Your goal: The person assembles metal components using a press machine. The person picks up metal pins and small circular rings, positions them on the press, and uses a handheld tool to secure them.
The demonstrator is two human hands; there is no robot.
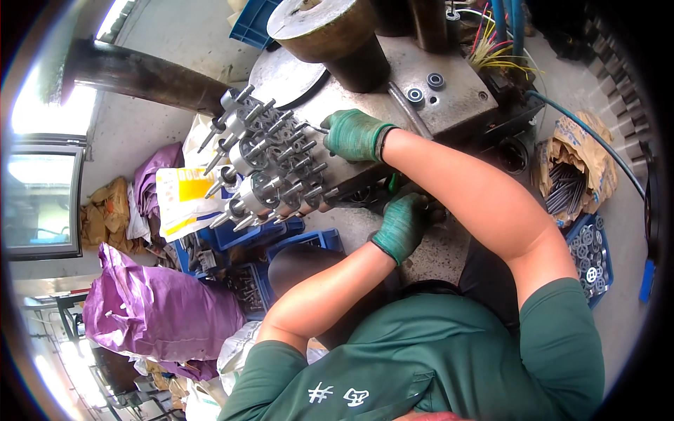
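Green-sleeved shoulders fill the lower frame. Left hand (404,224), in a green knit glove, is curled at the grey press table's front edge (428,256); what it grips is hidden. Right hand (354,135), gloved alike, pinches one thin steel pin (314,128) at the cluster of grey toothed wheels on shafts (270,165). Many sit assembled there; loose wheels remain in the blue crate (592,258).

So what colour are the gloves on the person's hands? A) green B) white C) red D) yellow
A: both the right hand, up by the pile of metal shafts, and the left hand, lower down at the machine's edge, wear green gloves.
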